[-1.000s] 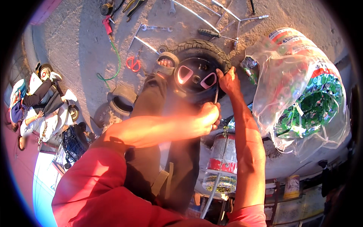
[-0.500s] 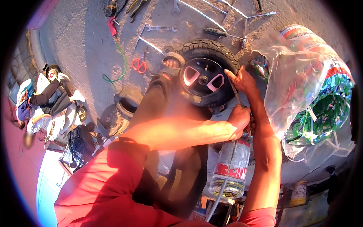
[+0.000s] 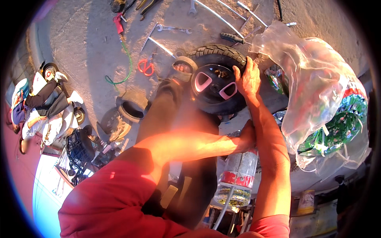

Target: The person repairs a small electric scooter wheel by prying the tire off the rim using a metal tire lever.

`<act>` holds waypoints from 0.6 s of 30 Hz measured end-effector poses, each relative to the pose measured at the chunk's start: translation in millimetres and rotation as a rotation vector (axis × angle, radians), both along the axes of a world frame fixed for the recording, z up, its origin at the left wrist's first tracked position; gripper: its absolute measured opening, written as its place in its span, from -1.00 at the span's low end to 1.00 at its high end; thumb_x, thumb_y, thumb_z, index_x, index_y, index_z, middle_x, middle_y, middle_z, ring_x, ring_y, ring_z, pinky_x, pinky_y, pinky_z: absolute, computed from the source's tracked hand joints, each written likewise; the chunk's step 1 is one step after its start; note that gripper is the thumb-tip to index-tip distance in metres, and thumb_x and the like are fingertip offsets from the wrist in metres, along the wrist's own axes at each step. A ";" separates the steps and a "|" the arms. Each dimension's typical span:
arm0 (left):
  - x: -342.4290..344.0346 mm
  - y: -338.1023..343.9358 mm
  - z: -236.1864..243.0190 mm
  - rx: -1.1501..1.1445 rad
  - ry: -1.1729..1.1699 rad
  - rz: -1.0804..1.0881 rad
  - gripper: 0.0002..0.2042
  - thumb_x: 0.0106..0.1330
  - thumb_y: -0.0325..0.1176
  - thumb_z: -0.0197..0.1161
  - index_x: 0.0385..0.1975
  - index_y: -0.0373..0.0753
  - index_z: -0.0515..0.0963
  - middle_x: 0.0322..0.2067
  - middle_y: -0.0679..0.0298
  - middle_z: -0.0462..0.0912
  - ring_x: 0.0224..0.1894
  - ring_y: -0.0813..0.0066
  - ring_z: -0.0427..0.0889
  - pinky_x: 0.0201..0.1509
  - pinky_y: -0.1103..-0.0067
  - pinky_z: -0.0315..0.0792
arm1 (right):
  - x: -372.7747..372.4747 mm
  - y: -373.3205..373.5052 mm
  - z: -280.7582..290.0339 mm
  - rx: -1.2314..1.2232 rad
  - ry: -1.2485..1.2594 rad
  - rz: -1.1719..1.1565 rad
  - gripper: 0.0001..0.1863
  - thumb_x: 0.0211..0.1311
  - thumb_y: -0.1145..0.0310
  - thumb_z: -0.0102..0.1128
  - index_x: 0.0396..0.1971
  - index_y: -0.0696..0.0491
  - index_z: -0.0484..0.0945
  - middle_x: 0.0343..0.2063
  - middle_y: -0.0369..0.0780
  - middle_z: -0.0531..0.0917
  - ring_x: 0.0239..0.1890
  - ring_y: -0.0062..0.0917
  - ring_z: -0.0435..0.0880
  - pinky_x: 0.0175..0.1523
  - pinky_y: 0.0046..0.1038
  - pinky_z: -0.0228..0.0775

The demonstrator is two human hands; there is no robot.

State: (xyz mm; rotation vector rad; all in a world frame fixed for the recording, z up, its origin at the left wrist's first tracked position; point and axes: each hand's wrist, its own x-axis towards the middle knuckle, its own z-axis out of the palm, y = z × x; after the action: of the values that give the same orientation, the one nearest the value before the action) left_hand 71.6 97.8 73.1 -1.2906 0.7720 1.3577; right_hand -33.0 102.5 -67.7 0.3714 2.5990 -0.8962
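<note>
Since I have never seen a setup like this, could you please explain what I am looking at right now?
There is no machine here: a person works with two bare hands, seen from above by a wide fisheye camera on their head, so edges bend and the forearms enter from below.

The right hand lies at the edge of a tyre on a black wheel with pink-edged openings. The left hand is shadowed and partly behind the right forearm, so I cannot tell what it holds.

On the ground lie a wrench, red-handled scissors and a black-handled tool.
</note>
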 end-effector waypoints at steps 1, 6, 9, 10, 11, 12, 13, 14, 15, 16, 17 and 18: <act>-6.9 -9.6 3.0 0.089 0.049 -0.128 -0.67 0.59 -0.17 -0.05 0.13 -0.29 0.26 -0.28 0.06 0.61 -0.44 0.29 0.59 -0.55 0.32 0.42 | 0.5 2.0 -4.8 -0.003 0.019 0.011 -0.30 0.30 0.01 0.35 0.29 0.11 0.37 0.12 0.06 0.55 0.15 0.00 0.56 0.20 -0.08 0.47; -40.6 -19.9 17.0 0.156 -0.002 -0.129 -0.65 0.57 -0.19 0.01 0.16 -0.30 0.30 -0.14 0.06 0.65 -0.25 0.22 0.68 -0.35 0.27 0.61 | 10.3 21.6 -18.5 -0.074 0.098 0.016 -0.33 0.30 0.03 0.36 0.26 0.13 0.41 0.06 0.06 0.61 0.10 0.03 0.60 0.18 -0.09 0.48; -39.2 -32.0 7.2 0.265 0.167 -0.163 -0.60 0.56 -0.16 0.03 0.24 -0.28 0.34 -0.02 0.09 0.68 -0.12 0.19 0.72 -0.17 0.23 0.65 | 2.2 18.1 -23.5 -0.077 0.021 -0.013 -0.28 0.25 -0.01 0.38 0.28 0.10 0.41 0.10 0.01 0.58 0.15 -0.02 0.58 0.22 -0.10 0.47; -31.1 -39.2 -3.3 0.324 0.193 -0.178 -0.58 0.56 -0.15 0.04 0.26 -0.27 0.36 0.01 0.10 0.69 -0.08 0.18 0.73 -0.12 0.21 0.65 | 1.5 17.5 -27.9 -0.060 0.068 -0.009 -0.29 0.25 -0.01 0.38 0.27 0.10 0.41 0.09 0.01 0.59 0.15 -0.02 0.58 0.21 -0.09 0.48; -24.5 -39.7 -13.5 0.414 0.112 -0.181 -0.57 0.55 -0.13 0.05 0.27 -0.25 0.38 0.04 0.11 0.69 -0.06 0.19 0.73 -0.10 0.20 0.63 | 2.0 17.6 -25.5 -0.044 0.097 0.005 -0.30 0.25 0.00 0.38 0.27 0.09 0.41 0.08 0.01 0.60 0.15 -0.02 0.58 0.21 -0.08 0.48; -11.9 -40.4 -13.6 0.486 0.067 -0.186 -0.59 0.55 -0.13 0.07 0.25 -0.24 0.41 0.03 0.13 0.68 -0.05 0.22 0.71 -0.11 0.22 0.62 | 1.5 17.3 -24.2 -0.081 0.082 -0.003 -0.31 0.25 0.00 0.38 0.26 0.08 0.42 0.06 0.03 0.60 0.13 0.00 0.58 0.19 -0.07 0.47; -5.8 -40.3 -9.6 0.554 0.023 -0.196 -0.60 0.54 -0.12 0.09 0.22 -0.23 0.44 0.03 0.16 0.67 -0.05 0.25 0.70 -0.12 0.23 0.61 | 0.0 15.4 -23.1 -0.107 0.055 -0.018 -0.30 0.25 -0.01 0.38 0.26 0.09 0.42 0.07 0.05 0.59 0.14 0.01 0.57 0.20 -0.08 0.46; -23.6 -46.6 3.7 0.619 0.025 -0.229 -0.63 0.53 -0.13 0.12 0.17 -0.22 0.47 -0.02 0.19 0.65 -0.06 0.31 0.66 -0.16 0.27 0.61 | 1.0 17.4 -22.2 -0.105 0.042 -0.029 -0.31 0.26 -0.01 0.39 0.24 0.11 0.43 0.08 0.05 0.58 0.14 0.01 0.57 0.21 -0.10 0.46; -37.4 -47.8 11.5 0.684 0.026 -0.261 -0.66 0.53 -0.14 0.15 0.12 -0.22 0.50 -0.06 0.22 0.63 -0.08 0.36 0.62 -0.21 0.31 0.60 | 2.1 20.7 -21.3 -0.102 0.029 -0.040 -0.32 0.27 0.00 0.39 0.23 0.13 0.44 0.10 0.05 0.58 0.14 0.01 0.57 0.21 -0.12 0.46; -39.6 -42.7 12.4 0.674 -0.117 -0.219 -0.65 0.48 -0.10 0.22 0.09 -0.20 0.52 -0.06 0.20 0.63 -0.06 0.34 0.63 -0.17 0.32 0.61 | 1.6 20.2 -21.8 -0.127 0.030 -0.039 -0.32 0.26 0.00 0.40 0.23 0.12 0.43 0.10 0.04 0.58 0.14 0.00 0.57 0.21 -0.12 0.46; -40.2 -43.2 10.5 0.678 -0.141 -0.217 -0.64 0.47 -0.10 0.24 0.09 -0.20 0.52 -0.06 0.19 0.63 -0.07 0.35 0.63 -0.17 0.32 0.61 | 0.1 21.0 -22.9 -0.151 0.030 -0.039 -0.31 0.26 0.00 0.40 0.24 0.12 0.43 0.11 0.04 0.57 0.15 0.00 0.57 0.22 -0.13 0.46; -41.9 -44.0 7.9 0.683 -0.165 -0.214 -0.63 0.45 -0.10 0.26 0.09 -0.19 0.51 -0.06 0.19 0.63 -0.08 0.35 0.63 -0.18 0.32 0.60 | 0.0 21.2 -23.3 -0.174 0.030 -0.039 -0.30 0.25 0.00 0.41 0.24 0.11 0.43 0.11 0.04 0.57 0.15 -0.01 0.57 0.22 -0.13 0.45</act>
State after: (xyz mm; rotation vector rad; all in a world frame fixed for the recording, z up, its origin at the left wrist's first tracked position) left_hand 29.6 53.8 81.0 -0.7396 0.2737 1.1744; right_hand -33.0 123.7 -91.0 0.3637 2.5231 -1.1399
